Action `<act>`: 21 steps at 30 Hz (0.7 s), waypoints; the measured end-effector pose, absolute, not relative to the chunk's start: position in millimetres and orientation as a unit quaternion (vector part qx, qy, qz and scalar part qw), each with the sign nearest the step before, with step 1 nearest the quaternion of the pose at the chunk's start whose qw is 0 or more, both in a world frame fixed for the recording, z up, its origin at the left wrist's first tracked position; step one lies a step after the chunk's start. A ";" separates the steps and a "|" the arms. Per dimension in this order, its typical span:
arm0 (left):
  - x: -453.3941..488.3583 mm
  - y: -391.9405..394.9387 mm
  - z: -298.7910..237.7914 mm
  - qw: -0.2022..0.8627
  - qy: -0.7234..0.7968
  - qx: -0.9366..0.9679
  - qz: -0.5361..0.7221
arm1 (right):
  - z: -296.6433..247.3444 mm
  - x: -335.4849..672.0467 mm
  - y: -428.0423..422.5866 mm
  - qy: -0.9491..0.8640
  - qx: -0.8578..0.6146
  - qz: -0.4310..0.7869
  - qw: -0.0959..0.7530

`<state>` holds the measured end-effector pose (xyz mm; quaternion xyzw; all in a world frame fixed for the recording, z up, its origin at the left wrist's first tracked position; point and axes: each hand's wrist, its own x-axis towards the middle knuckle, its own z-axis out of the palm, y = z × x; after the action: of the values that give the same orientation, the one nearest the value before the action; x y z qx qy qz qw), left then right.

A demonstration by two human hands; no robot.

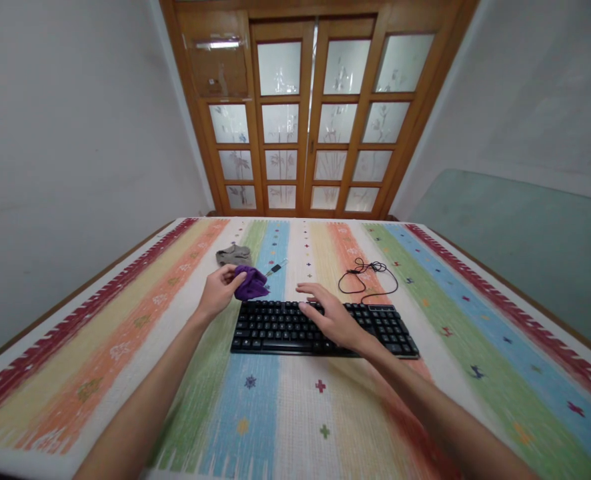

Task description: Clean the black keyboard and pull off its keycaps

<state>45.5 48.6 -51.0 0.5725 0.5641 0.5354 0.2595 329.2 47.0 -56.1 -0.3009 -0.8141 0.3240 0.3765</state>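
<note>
"On the near side of the long black plastic keyboard (270, 330), what shows?"

"A tablecloth (303, 413) of woven-looking fabric, striped in blue, cream, green and orange, which runs under the keyboard too."

"And over the keyboard?"

"The bare right hand (335, 320), palm down above its middle, fingers loosely spread and gripping nothing. Whether the fingertips press the keys, I cannot tell."

"Where is the left hand (220, 288)?"

"By the keyboard's far left corner, bare as well, pinching a bunched, soft purple cloth (251, 284) between thumb and fingers. Whether the cloth touches the keys isn't clear."

"So which step is that?"

"I'd judge it the handling of the cloth at the keyboard's edge, the right hand perhaps steadying. The next move seems to call for a firm pinch and a light right hand, so the keyboard doesn't slide."

"Beyond the keyboard?"

"Past its far right part, a thin black cable (359, 269) in loose loops. Past its far left part, a small black object (275, 269), too small to identify, then a crumpled grey fabric piece (234, 255). Well beyond stand brown wooden doors (303, 87) with frosted panes."
</note>
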 end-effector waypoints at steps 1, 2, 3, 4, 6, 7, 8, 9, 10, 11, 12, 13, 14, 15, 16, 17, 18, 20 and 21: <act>49.2 46.5 -53.7 0.277 0.552 0.566 0.546 | -53.9 312.2 49.9 -0.814 -0.279 0.350 0.369; 52.2 44.4 -56.6 0.295 0.541 0.559 0.555 | -52.8 296.0 53.3 -0.812 -0.264 0.375 0.360; 54.4 42.4 -59.5 0.313 0.531 0.553 0.560 | -52.6 281.0 57.2 -0.810 -0.253 0.392 0.356; 55.7 40.6 -62.6 0.328 0.524 0.548 0.563 | -53.1 267.4 61.2 -0.811 -0.245 0.394 0.357; 55.4 37.5 -69.0 0.348 0.516 0.540 0.567 | -55.9 244.8 69.6 -0.814 -0.241 0.376 0.371; 53.9 36.4 -72.3 0.351 0.516 0.537 0.567 | -57.8 235.9 73.7 -0.816 -0.244 0.367 0.374; 51.8 35.6 -75.6 0.352 0.518 0.535 0.567 | -59.7 228.5 77.7 -0.815 -0.252 0.360 0.377; 49.2 35.0 -78.7 0.352 0.522 0.534 0.564 | -61.6 222.5 81.7 -0.815 -0.263 0.357 0.374; 46.5 34.7 -81.6 0.352 0.529 0.533 0.559 | -63.3 217.6 85.5 -0.813 -0.276 0.356 0.369; 43.9 34.4 -84.2 0.352 0.537 0.533 0.550 | -64.7 213.6 89.3 -0.812 -0.289 0.356 0.362; 41.5 34.2 -86.5 0.350 0.547 0.535 0.541 | -65.8 210.3 92.9 -0.811 -0.302 0.354 0.355; 39.4 34.0 -88.6 0.344 0.556 0.538 0.533 | -66.6 207.5 96.3 -0.812 -0.312 0.350 0.348; 37.5 33.7 -90.5 0.332 0.563 0.541 0.528 | -67.1 205.1 99.3 -0.814 -0.320 0.343 0.342; 35.9 33.3 -92.5 0.317 0.569 0.545 0.528 | -67.5 202.9 101.9 -0.817 -0.327 0.334 0.338; 34.3 32.9 -94.7 0.299 0.575 0.548 0.529 | -67.9 201.0 104.1 -0.821 -0.333 0.323 0.333; 32.6 32.4 -97.4 0.283 0.581 0.547 0.532 | -68.5 199.1 105.8 -0.827 -0.337 0.312 0.325; 30.8 31.7 -100.4 0.271 0.588 0.544 0.534 | -69.4 197.3 107.1 -0.834 -0.339 0.302 0.313; 27.0 30.4 -107.6 0.263 0.605 0.531 0.532 | -72.0 193.9 108.7 -0.855 -0.334 0.280 0.281; 25.2 29.7 -111.4 0.265 0.613 0.524 0.529 | -73.6 192.2 109.2 -0.868 -0.327 0.269 0.260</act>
<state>25.2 29.7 -111.4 0.5239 0.6130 0.5289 0.2646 192.2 109.2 -73.6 -0.3271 -0.8679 0.2689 0.2596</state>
